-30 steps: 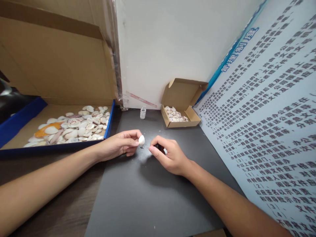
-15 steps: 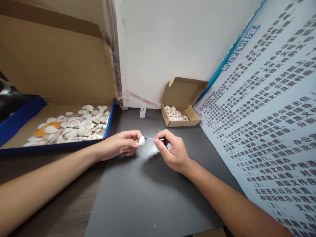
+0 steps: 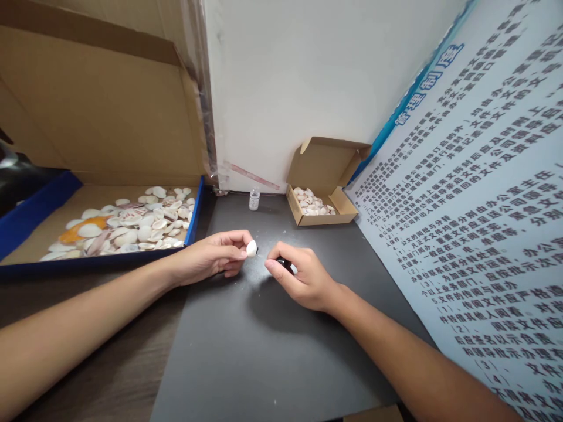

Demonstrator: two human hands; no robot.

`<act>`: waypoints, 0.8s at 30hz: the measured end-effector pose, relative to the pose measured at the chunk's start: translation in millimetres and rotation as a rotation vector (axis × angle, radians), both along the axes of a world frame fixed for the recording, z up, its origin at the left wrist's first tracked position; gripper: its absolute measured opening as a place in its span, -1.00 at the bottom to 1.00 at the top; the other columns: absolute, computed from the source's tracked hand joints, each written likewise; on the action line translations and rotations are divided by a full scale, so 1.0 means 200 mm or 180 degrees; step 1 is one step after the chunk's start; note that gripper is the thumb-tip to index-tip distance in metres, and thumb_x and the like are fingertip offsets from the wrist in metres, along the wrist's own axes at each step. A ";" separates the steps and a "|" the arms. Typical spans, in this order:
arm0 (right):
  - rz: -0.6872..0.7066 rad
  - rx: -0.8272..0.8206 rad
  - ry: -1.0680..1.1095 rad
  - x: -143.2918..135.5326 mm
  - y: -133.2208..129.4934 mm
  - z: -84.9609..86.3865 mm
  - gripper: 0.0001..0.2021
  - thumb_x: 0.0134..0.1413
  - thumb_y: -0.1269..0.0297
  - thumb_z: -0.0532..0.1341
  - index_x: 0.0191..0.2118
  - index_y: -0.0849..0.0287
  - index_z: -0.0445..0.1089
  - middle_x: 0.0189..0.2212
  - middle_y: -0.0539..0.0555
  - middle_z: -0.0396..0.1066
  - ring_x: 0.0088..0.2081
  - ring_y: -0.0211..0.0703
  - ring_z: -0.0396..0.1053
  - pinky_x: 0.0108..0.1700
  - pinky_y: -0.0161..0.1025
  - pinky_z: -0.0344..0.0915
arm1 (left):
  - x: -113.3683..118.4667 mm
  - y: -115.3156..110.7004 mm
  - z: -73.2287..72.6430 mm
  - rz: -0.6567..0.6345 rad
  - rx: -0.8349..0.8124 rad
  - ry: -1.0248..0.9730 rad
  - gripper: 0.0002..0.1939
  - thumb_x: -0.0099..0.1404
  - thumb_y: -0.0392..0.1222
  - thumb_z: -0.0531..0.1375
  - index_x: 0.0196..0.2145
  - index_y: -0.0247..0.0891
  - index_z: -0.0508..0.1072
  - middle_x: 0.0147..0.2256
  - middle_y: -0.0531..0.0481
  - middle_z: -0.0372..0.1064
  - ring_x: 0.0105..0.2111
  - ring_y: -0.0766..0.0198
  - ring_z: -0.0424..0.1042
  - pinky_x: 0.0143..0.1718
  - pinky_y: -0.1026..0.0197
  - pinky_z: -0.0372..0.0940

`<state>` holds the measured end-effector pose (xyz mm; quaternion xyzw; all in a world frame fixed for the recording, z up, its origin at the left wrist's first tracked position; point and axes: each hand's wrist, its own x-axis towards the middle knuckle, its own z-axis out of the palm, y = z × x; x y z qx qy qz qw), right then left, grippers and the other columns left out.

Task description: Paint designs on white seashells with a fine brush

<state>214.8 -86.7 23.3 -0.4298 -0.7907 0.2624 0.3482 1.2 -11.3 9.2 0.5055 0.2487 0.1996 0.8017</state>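
Observation:
My left hand (image 3: 214, 255) pinches a small white shell (image 3: 251, 248) between thumb and fingers, just above the dark mat (image 3: 272, 334). My right hand (image 3: 303, 276) sits close to the right of it, fingers curled around a small dark tool (image 3: 288, 266) whose thin tip points toward the shell. Most of the tool is hidden inside the fist. White dust lies on the mat under the shell.
A blue-rimmed cardboard tray (image 3: 193, 214) with several shells lies at the left. A small clear vial (image 3: 254, 199) stands at the back by the wall. A small open cardboard box (image 3: 323, 187) holds more shells. A printed poster (image 3: 475, 199) leans on the right.
My right hand rose with the tool's tip at the shell half a second ago, then lowered back toward the mat. The left hand and shell stayed nearly still.

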 end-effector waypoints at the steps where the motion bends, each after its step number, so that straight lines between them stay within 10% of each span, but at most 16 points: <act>1: 0.0056 -0.0029 -0.0001 0.00 0.00 0.00 -0.81 0.30 0.24 0.09 -0.37 0.14 0.27 -0.55 -0.08 0.23 -0.52 -0.32 0.15 -0.42 -0.37 0.10 | 0.00 0.00 0.00 -0.0009 0.0007 -0.0003 -0.90 0.21 -0.25 0.27 -0.37 -0.26 0.38 -0.49 0.12 0.17 -0.55 0.44 0.11 -0.53 0.36 0.10; 24: -0.0113 -0.0117 0.0007 0.01 0.01 0.00 -0.76 0.32 0.27 0.06 -0.42 0.15 0.18 -0.55 -0.09 0.17 -0.50 -0.33 0.11 -0.40 -0.35 0.06 | 0.00 0.01 -0.01 -0.0036 -0.0021 -0.0011 -0.91 0.22 -0.27 0.26 -0.36 -0.26 0.38 -0.50 0.13 0.15 -0.56 0.45 0.09 -0.54 0.37 0.09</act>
